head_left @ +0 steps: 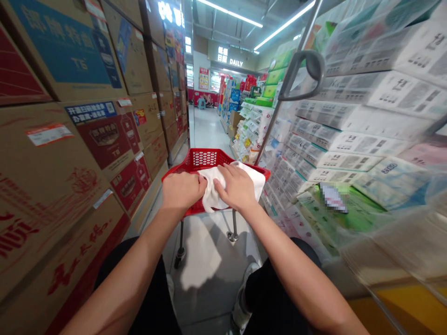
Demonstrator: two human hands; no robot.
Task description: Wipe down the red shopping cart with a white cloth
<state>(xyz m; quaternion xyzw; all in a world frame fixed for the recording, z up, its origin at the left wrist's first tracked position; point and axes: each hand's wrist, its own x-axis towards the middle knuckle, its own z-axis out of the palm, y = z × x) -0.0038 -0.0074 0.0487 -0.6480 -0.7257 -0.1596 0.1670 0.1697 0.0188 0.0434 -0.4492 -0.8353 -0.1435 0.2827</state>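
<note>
A red plastic shopping cart [205, 159] with a perforated basket stands in front of me on thin metal legs with casters. My left hand [182, 190] is closed over the near left part of its rim, and the fingertips are hidden underneath. A crumpled white cloth [257, 180] drapes over the near right side of the basket. On top of this cloth lies my right hand [237, 187], palm down, with its fingers stretched and the thumb apart. The left thumb is beside the cloth's left edge; whether it pinches the fabric I cannot tell.
Stacked cardboard cartons [45, 135] wall the left side. Plastic-wrapped tissue packs [356, 139], blurred, crowd the right. A slanted metal pole with a grey loop handle [303, 74] rises at the right. The tiled aisle [206, 125] runs ahead towards a small blue stool [201, 103].
</note>
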